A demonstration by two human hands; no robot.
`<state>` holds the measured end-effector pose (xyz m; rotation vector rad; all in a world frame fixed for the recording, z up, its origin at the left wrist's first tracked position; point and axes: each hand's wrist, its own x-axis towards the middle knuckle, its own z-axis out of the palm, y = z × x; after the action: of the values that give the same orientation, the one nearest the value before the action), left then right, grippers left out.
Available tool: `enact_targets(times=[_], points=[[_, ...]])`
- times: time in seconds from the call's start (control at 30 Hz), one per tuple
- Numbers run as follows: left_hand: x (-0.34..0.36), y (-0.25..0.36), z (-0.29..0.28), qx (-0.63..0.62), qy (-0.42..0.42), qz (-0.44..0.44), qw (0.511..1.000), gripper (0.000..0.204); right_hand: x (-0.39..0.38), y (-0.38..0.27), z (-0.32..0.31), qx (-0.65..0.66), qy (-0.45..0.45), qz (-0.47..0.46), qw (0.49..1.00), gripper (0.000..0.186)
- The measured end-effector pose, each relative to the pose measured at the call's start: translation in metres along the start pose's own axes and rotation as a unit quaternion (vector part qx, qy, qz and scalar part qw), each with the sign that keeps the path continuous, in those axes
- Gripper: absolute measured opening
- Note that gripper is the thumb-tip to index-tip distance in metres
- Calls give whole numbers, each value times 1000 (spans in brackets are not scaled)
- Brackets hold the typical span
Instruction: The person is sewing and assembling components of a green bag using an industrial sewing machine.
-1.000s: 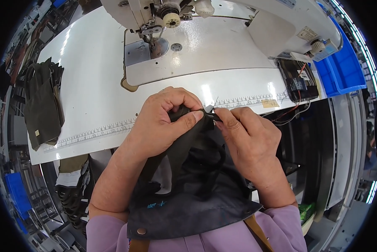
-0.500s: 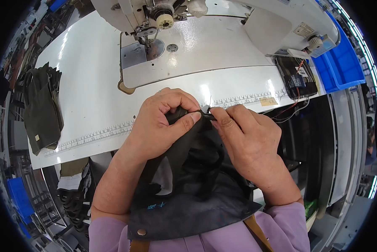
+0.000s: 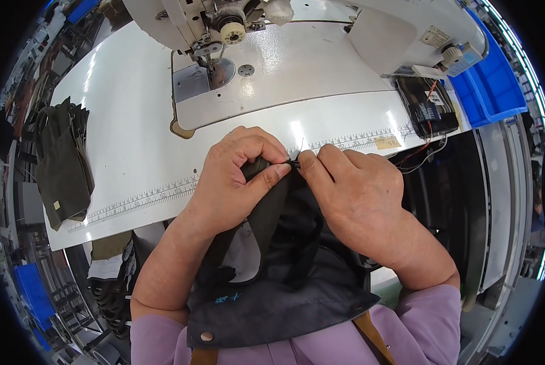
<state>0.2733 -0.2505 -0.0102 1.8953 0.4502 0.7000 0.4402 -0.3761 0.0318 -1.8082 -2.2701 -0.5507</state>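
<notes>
My left hand pinches the top edge of a dark olive fabric piece between thumb and fingers. This cloth hangs down toward my lap, showing a pale grey inner side lower down. Right beside that pinch, my right hand is closed on a thin black piece at the fabric's edge; its kind is mostly hidden by the fingers. A fine loose thread stands up just above the fingertips. Both hands are over the front edge of the table, in front of a dark apron.
A white sewing machine stands on the white table, which has a printed ruler strip. Stacked dark fabric pieces lie at the left. At the right are a dark bundle and a blue bin. More cloth hangs below the table's left.
My right hand has turned, its fingers now curled closer to my left fingertips, and its elbow has swung outward. Less of the black piece shows. My left hand keeps its pinch.
</notes>
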Motion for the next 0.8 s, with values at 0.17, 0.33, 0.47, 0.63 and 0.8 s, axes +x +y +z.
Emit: enact_targets(times=[0.17, 0.33, 0.47, 0.63, 0.8], points=[[-1, 1, -1, -5, -4, -10, 1000, 8, -4, 1, 7, 37, 17, 21, 999, 28], [-1, -2, -3, -31, -2, -1, 1000, 9, -8, -3, 15, 51, 47, 53, 996, 27], [-4, 0, -4, -17, 15, -3, 1000, 10, -9, -3, 17, 57, 87, 49, 993, 30], [-3, -2, -5, -31, 12, -5, 999, 11, -9, -7, 11, 92, 74, 76, 990, 29], [-4, -1, -3, -27, 11, -3, 1000, 12, -8, -5, 8, 29, 63, 41, 997, 28]])
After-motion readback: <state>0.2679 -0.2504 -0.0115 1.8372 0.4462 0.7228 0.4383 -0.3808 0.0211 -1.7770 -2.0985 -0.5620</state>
